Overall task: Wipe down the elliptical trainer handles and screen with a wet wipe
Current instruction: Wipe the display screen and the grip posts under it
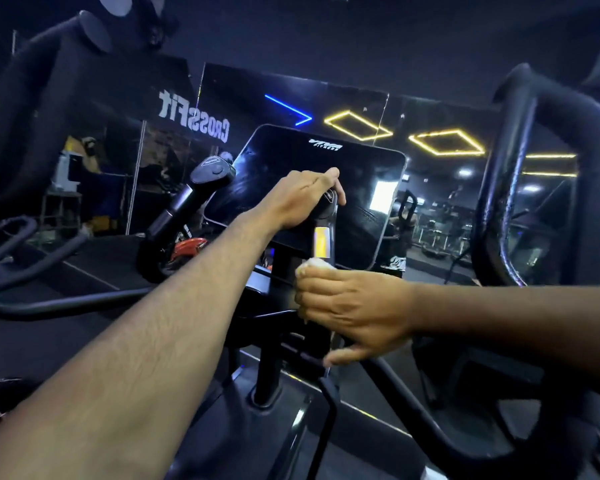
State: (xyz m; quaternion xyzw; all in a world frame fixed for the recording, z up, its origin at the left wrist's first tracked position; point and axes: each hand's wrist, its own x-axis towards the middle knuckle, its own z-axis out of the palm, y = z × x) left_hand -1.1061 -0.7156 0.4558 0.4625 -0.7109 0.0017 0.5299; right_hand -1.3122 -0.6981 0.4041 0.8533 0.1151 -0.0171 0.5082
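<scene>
My left hand point(300, 199) is curled over the top of the inner handle point(326, 220), the short upright grip standing in front of the screen point(291, 174). Its fingers wrap down over the far side of the cap, so I see only knuckles and one fingertip coming down past the handle's head.

My right hand point(347, 306) is closed around the same handle lower down, below the shiny sensor strip that catches a yellow reflection. The wet wipe point(314, 263) is bunched inside that fist; only a small white wad pokes out at the top, against the handle just under the strip. The thumb sticks out low, pointing left, apart from the other fingers. How much wipe lies under the palm I cannot tell.

The screen is dark and tilted, with a small logo near its upper edge, and both hands cover part of its lower half. To its left stands the other inner handle point(201, 188), untouched, with a round button on its head. A thick black moving handlebar point(506, 188) loops up on the right and is cut off by the frame edge; a matching one point(32, 109) on the left is blurred and very close to the camera. Behind everything a mirror point(361, 109) shows reversed lettering and lit ceiling shapes. The machine's lower frame is lost in shadow.
</scene>
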